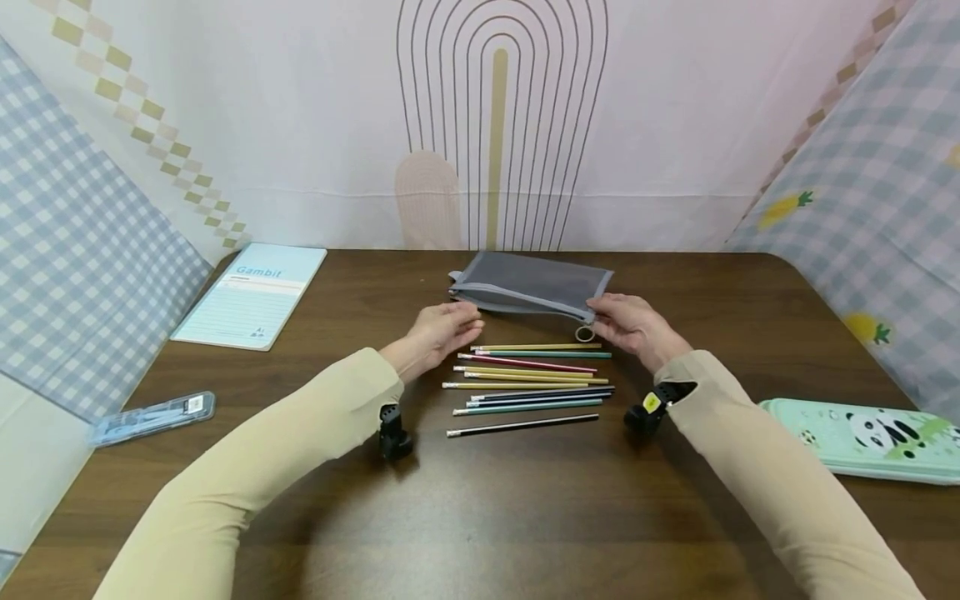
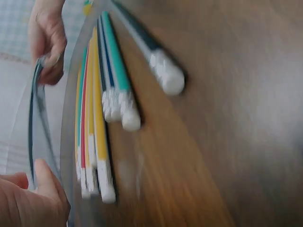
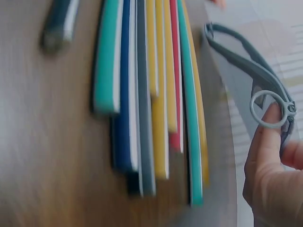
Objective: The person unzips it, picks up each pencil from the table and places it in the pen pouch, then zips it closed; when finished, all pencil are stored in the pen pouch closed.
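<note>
A grey zip pouch lies behind the pencils, its mouth gaping towards me. My right hand pinches the pouch's right corner, where a zipper ring hangs by the fingers. Near the front left edge of the pouch is my left hand, thumb and forefinger apart in the left wrist view; whether it touches the pouch is unclear. Between the forearms, several pencils in yellow, green, red and blue lie roughly parallel, white eraser ends to the left. One black pencil lies nearest me, apart from the others.
A light blue notebook lies at the back left of the brown table. In front of it is a clear blue case. A mint panda pencil case sits at the right edge. Patterned cloths hang behind and beside the table.
</note>
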`<action>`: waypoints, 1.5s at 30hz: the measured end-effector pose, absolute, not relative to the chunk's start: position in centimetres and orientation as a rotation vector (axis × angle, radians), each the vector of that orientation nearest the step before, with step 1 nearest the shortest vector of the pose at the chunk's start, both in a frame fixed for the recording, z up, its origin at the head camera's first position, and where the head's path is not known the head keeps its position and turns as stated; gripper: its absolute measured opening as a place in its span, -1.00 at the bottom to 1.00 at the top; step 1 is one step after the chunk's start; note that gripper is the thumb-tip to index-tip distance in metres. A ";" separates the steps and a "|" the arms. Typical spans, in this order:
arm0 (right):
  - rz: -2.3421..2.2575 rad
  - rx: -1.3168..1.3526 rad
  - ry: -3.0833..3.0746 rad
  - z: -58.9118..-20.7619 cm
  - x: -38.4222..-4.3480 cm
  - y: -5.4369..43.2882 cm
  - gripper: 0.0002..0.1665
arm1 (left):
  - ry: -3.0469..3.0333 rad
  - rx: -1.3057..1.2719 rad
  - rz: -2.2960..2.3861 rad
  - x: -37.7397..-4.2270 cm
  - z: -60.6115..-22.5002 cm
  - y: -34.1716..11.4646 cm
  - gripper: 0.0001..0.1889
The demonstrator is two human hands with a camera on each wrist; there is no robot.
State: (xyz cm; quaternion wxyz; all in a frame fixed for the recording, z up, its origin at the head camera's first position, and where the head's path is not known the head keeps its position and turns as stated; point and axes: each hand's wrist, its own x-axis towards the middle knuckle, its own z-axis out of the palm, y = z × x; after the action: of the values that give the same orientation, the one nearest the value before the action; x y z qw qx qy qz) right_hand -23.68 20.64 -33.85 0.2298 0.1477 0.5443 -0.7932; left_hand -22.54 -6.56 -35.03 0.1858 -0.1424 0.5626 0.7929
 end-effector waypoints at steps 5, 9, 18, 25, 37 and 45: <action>-2.277 0.463 1.318 -33.9 -23.0 19.5 -0.44 | 1.491 -0.387 2.159 -22.6 -35.8 -4.7 -0.61; -2.325 0.479 1.243 -34.0 -22.5 19.0 -0.81 | 1.485 -0.414 2.190 -22.8 -35.8 -3.7 -0.79; -2.269 0.462 1.346 -34.3 -22.2 19.2 -0.33 | 1.488 -0.433 2.340 -23.3 -35.7 -2.7 -0.87; -2.174 0.382 1.874 -34.4 -21.9 19.4 -0.72 | 1.455 -0.423 2.400 -23.2 -35.7 -2.4 -0.87; -1.318 -0.417 2.860 -31.9 -22.5 15.5 -0.65 | 1.409 -0.358 2.396 -22.8 -35.2 -1.0 -0.89; -1.123 -0.474 2.987 -31.4 -22.3 15.1 -0.78 | 1.437 -0.275 2.282 -22.7 -35.0 -0.3 -0.81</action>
State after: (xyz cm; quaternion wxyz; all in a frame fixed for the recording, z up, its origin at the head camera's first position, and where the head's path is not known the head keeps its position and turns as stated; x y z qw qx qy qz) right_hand -22.29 15.12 -31.42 -0.0424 -0.1467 0.9251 -0.3477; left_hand -22.66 -0.27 -34.95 0.2140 -0.0992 0.5179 0.8223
